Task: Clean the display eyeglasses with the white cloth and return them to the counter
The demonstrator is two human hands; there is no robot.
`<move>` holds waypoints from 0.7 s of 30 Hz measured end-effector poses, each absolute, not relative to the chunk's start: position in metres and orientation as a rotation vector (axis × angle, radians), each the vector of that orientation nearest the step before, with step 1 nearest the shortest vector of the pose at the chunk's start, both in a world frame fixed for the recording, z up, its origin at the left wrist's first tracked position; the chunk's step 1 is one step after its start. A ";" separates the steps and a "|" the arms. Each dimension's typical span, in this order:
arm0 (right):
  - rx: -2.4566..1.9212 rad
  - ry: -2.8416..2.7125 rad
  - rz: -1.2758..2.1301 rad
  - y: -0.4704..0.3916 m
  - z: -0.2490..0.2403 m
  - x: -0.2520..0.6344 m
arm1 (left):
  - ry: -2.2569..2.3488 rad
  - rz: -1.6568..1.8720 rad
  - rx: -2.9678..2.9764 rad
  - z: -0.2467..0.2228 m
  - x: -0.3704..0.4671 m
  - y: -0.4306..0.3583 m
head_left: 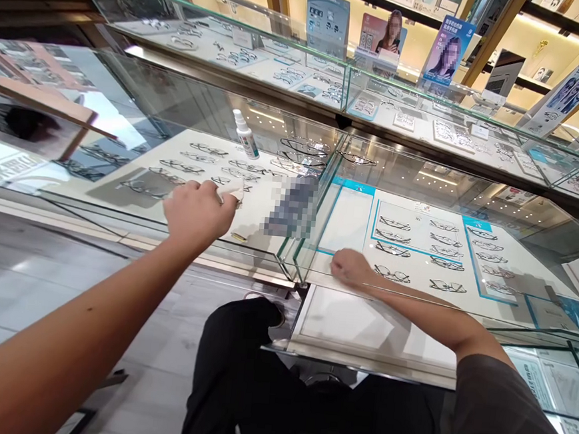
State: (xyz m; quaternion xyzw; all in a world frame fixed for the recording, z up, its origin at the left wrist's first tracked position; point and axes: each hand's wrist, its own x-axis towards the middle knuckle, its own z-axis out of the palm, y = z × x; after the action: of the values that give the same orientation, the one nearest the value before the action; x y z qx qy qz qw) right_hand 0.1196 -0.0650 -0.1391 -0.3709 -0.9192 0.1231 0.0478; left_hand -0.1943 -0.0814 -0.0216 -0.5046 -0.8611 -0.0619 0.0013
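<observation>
Nearest to me, my dark trousers [242,374] stand before a white panel [356,326] under the case front. Just beyond it, my right hand [353,267] lies by the near edge of the right-hand case, fingers curled in. I see nothing in that grip, but its inner side is turned away, so I cannot tell whether it is empty.

My left hand [200,210] is over the left glass tabletop [261,248]. Its grip is closed on a white cloth [235,191], which pokes out between thumb and forefinger. In my judgement, the cloth is best spread flat and moved with light, even pressure — knuckles clear of the glass, strokes short of the seam between cases.

Rows of eyeglasses [209,149] show around and past that hand. A white spray bottle [246,135] stands upright farther on; I would leave it elbow room. At the back, a second glass case [280,76] carries upright signs [327,21].

Hard to establish: most of the cloth is inside my fist — contact with the glass is unconfirmed. A blurred patch [293,205] masks part of the surface, reflections muddle the far left, and the bottle's label is unreadable.
</observation>
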 end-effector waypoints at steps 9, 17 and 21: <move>-0.504 -3.150 0.910 -0.162 -0.046 0.112 | -2.653 -0.175 -1.671 -0.028 -0.198 -0.078; -1.409 -2.772 0.188 0.021 0.036 0.111 | -2.658 -0.338 -1.684 -0.033 -0.197 -0.069; -1.627 -2.666 -0.005 0.097 0.018 0.092 | -2.645 -0.273 -1.711 -0.033 -0.195 -0.067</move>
State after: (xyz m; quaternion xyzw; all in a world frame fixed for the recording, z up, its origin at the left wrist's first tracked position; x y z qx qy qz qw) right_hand 0.0919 0.0974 0.0177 -0.5210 -0.8535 -0.0015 0.0091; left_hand -0.1954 -0.0673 -0.0326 -0.5411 -0.8365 -0.0863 -0.0101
